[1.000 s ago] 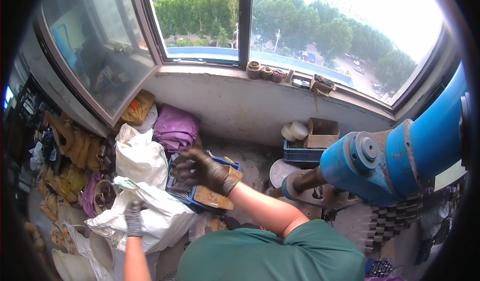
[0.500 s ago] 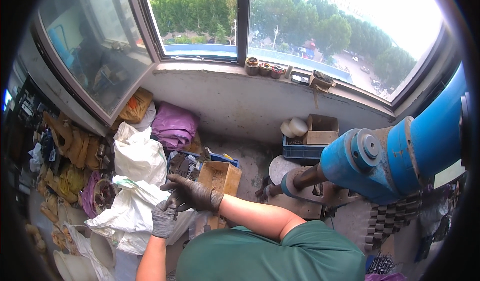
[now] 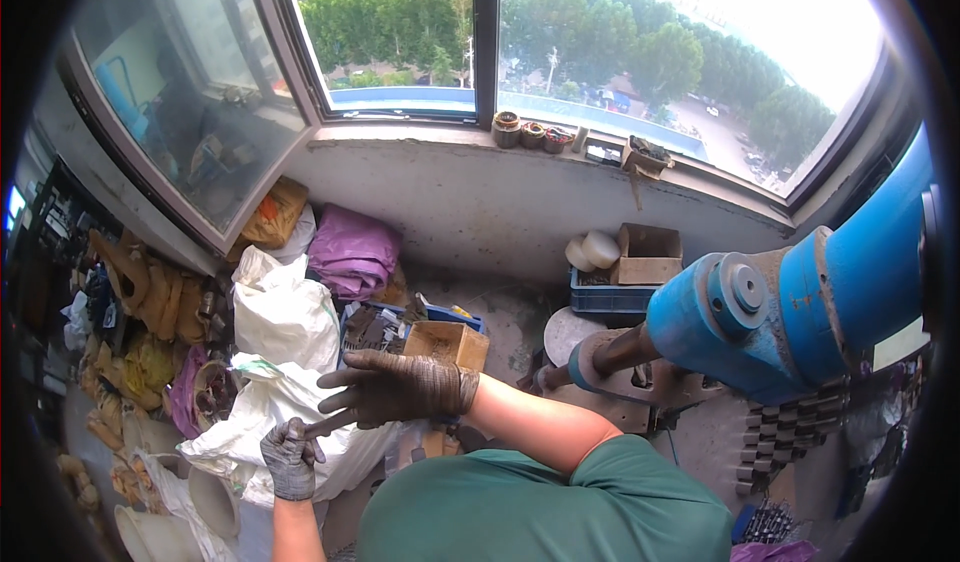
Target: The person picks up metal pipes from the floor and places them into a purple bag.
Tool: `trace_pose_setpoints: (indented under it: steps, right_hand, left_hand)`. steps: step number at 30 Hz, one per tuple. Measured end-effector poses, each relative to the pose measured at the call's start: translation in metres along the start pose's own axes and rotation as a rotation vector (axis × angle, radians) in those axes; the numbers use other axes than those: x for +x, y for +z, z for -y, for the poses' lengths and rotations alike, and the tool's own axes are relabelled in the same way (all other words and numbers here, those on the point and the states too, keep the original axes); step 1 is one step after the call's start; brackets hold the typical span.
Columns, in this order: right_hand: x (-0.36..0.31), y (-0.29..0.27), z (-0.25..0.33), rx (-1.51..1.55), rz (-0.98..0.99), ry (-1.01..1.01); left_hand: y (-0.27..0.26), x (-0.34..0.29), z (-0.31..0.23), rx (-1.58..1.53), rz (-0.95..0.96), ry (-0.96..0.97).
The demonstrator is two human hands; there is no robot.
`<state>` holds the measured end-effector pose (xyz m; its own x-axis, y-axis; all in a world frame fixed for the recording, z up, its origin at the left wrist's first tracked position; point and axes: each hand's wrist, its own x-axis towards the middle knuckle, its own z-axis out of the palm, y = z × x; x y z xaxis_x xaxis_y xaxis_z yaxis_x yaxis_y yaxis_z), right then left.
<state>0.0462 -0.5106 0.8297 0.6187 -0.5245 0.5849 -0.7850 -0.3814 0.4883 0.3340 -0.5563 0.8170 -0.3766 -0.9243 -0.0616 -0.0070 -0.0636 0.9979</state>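
Observation:
My left hand (image 3: pixel 290 459) wears a grey work glove with a darkened palm side. Its fingers are curled closed at the tip of the lowest finger of the dark work glove on my right hand (image 3: pixel 400 390). The other fingers of my right hand are stretched out and apart, pointing left, with nothing held in them. Both hands are over a white woven sack (image 3: pixel 270 412), which lies crumpled in front of me. Whether either hand touches the sack, I cannot tell.
A second white sack (image 3: pixel 285 307) and a purple bundle (image 3: pixel 352 252) lie beyond. Behind my right hand is an open cardboard box (image 3: pixel 447 342) beside a blue crate of metal parts. A large blue machine (image 3: pixel 735 297) stands at right, near stacked metal pieces (image 3: pixel 780 442).
My hands have moved apart. The left went down and left, and the right moved slightly right with its fingers spreading. The left is now at the tip of one right glove finger.

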Motion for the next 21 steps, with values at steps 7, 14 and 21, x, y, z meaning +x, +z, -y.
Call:
trace_pose_setpoints:
  steps: [7, 14, 21]
  right_hand:
    - [0.021, -0.007, 0.003, 3.232, -0.173, 1.134]
    - [0.007, 0.022, 0.027, 3.311, -0.128, 0.879]
    - [0.009, 0.012, 0.03, 3.102, -0.204, 1.135]
  left_hand:
    - [0.049, 0.021, 0.015, -0.019, -0.023, 0.042]
    - [0.046, 0.021, 0.013, 0.119, 0.026, -0.14]
    - [0.035, 0.012, 0.03, 0.08, 0.113, -0.062]
